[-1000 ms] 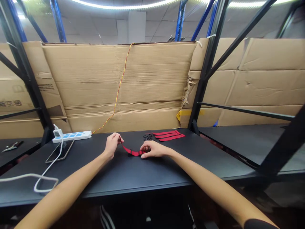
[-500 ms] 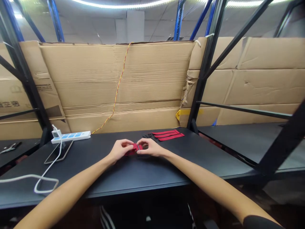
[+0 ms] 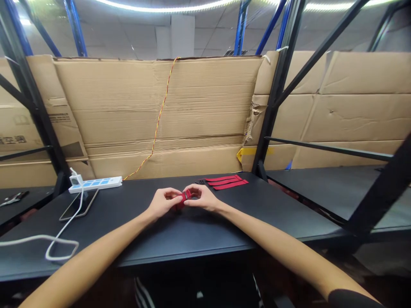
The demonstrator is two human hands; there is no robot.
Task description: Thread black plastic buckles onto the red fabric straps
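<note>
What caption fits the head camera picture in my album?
Left hand and right hand hold a red strap at a black table, near three more straps.

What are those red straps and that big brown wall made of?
The red straps look like matte woven fabric webbing, though the weave is too small to see. The brown wall is corrugated cardboard, dull, with creases and torn edges.

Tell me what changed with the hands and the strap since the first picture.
The left hand and right hand moved inward toward each other; the red strap, stretched out between them earlier, is now bunched short, pinched in both hands. The other red straps, power strip and phone stayed put.
</note>
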